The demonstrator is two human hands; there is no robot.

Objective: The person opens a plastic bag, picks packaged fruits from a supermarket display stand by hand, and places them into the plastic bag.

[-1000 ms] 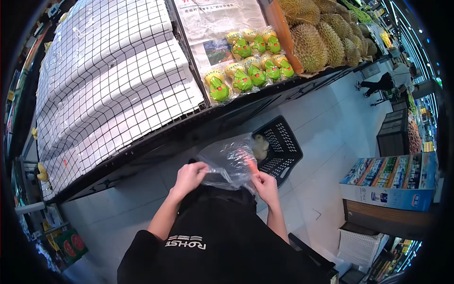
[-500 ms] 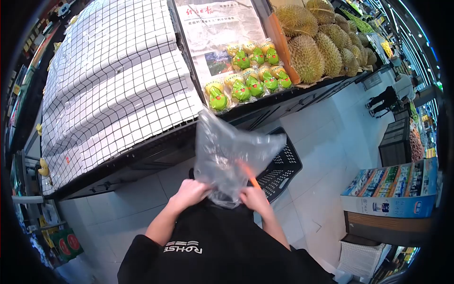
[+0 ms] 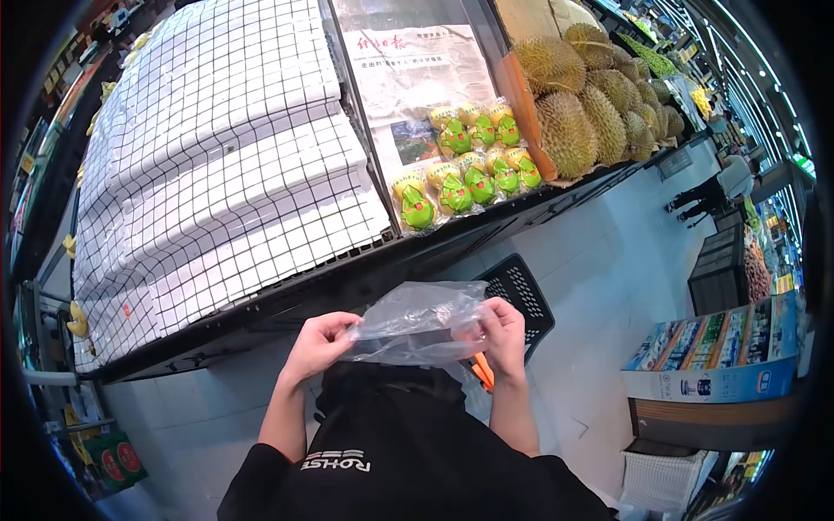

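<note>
A clear plastic bag [image 3: 417, 321] is stretched between my two hands at waist height, its mouth edge toward my body. My left hand [image 3: 323, 344] pinches the bag's left corner, and my right hand [image 3: 502, 334] pinches its right side. Just below my right hand, something orange [image 3: 482, 372] shows beside the bag; what it is I cannot make out. Behind the bag and my right hand, a black perforated basket [image 3: 530, 300] is partly hidden on the floor.
White stepped shelves under a grid cloth [image 3: 217, 165] stand ahead left. Beside them are wrapped packs with green cartoon labels [image 3: 456, 191] on newspaper, then durians [image 3: 599, 108]. A blue-white carton display [image 3: 712, 356] is at right. A person [image 3: 725, 184] stands farther off.
The bag has swung down from its raised, billowed shape and is now spread wide. My hands have moved farther apart and up. The view has shifted slightly.
</note>
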